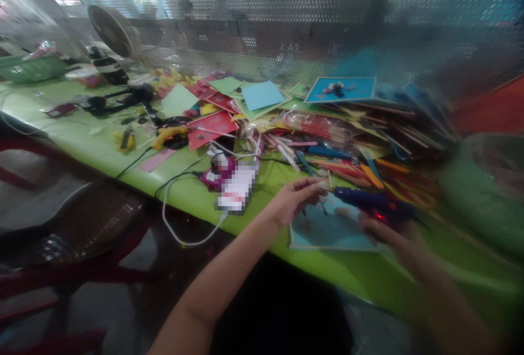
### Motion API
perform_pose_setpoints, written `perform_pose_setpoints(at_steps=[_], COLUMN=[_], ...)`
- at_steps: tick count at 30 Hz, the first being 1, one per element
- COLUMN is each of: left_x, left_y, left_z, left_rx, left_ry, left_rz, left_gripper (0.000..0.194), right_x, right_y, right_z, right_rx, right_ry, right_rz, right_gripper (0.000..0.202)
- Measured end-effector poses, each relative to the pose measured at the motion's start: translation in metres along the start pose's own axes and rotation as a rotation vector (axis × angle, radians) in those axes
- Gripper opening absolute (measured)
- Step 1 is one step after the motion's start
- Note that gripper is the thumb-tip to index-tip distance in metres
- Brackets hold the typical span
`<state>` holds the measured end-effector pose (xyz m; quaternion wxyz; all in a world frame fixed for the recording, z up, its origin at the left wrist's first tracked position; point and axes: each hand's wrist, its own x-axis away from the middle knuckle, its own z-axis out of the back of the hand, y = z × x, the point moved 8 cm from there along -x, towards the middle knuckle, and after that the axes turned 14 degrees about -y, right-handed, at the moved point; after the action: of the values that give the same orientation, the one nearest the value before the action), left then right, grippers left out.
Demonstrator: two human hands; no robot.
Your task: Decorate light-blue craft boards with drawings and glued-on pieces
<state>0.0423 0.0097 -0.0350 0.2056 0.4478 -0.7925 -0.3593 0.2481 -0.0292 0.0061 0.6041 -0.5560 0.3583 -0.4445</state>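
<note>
A dark blue hot glue gun (368, 202) with a glowing red light lies in the grip of my right hand (387, 232), its nozzle pointing left. My left hand (298, 197) is closed in a pinch at the nozzle tip. Something small and whitish shows at its fingertips, too blurred to name. Below both hands, a light blue card (327, 232) with a pale border lies on the green table (266, 240). A few small dark and tan bits show on the card, partly hidden by my hands.
Left of my hands lie a phone (239, 186) on a white cable and a purple power socket (219, 175). Behind are sticks, coloured cards and a yellow glue gun (167, 136). A green bowl (483, 191) stands at right, a fan (110, 30) at far left.
</note>
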Motion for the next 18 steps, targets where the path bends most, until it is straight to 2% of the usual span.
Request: perform_pose_setpoints(at_steps=[3, 9, 18], left_x=[0.000, 0.001, 0.000], left_y=[0.001, 0.003, 0.000], left_z=[-0.001, -0.004, 0.001], left_rx=[0.011, 0.019, 0.050], left_ry=[0.015, 0.010, 0.031], left_rz=[-0.002, -0.002, -0.006], left_gripper=[0.053, 0.053, 0.045], right_x=[0.001, 0.002, 0.004], right_y=[0.002, 0.008, 0.012], right_z=[0.001, 0.008, 0.006], right_rx=[0.003, -0.070, -0.009], right_ry=[-0.006, 0.092, 0.067], right_rz=[-0.012, -0.019, -0.060], right_gripper=[0.040, 0.041, 0.044])
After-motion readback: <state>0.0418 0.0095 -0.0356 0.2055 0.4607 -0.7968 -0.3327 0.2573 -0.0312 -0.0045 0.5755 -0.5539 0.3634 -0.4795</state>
